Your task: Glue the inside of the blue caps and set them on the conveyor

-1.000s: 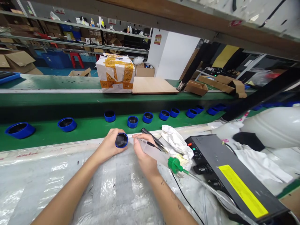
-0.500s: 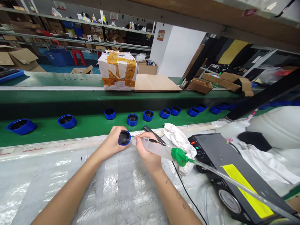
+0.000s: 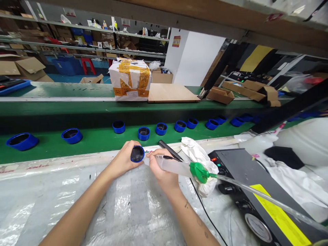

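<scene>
Gripped in my left hand [image 3: 126, 156] is a blue ring-shaped part with a black inside [image 3: 137, 154], tilted so its opening faces me. My right hand [image 3: 164, 169] is closed around a translucent dispensing syringe [image 3: 176, 167]. The syringe has a green cap [image 3: 199, 172] at its rear, with a clear hose [image 3: 246, 186] running off to the right. Its thin green needle points left at the rim of the blue part; whether it touches cannot be made out. Several similar blue parts [image 3: 144, 133] stand in a row on the green belt [image 3: 94, 140] beyond my hands.
A grey dispenser box [image 3: 230, 160] with a dial and yellow label sits at the right. A white cloth [image 3: 197, 153] and a black-handled tool [image 3: 167, 148] lie beside my right hand. A taped carton [image 3: 130, 80] and a wooden board [image 3: 171, 92] rest on the ledge behind.
The view has shifted slightly. Both hands keep their grips, and the blue part has turned a little in my left hand while the needle stays at its rim.
</scene>
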